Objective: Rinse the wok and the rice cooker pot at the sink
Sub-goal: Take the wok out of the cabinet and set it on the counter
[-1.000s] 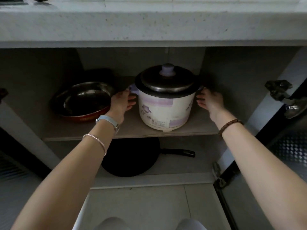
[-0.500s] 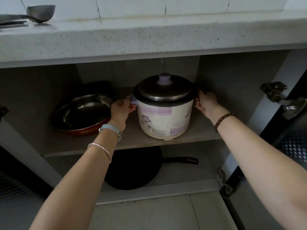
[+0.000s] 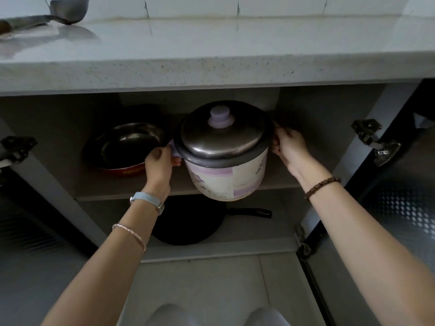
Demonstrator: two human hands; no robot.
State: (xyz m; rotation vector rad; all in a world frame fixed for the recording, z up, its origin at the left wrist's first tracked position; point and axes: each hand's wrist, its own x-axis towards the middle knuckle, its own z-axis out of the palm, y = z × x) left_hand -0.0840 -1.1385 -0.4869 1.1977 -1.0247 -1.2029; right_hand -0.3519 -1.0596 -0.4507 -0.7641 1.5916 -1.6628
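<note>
Left hand [image 3: 160, 165] and right hand [image 3: 290, 149] grip the rice cooker [image 3: 226, 177] by side handles, nine and three o'clock; bulky, lid [image 3: 223, 137] likely loose.

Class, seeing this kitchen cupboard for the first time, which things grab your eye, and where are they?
The white-and-purple rice cooker dominates, gripped at its sides by the left hand and right hand at the front edge of the shelf. A steel pan sits left of it, and a black frying pan lies on the level below.
</note>
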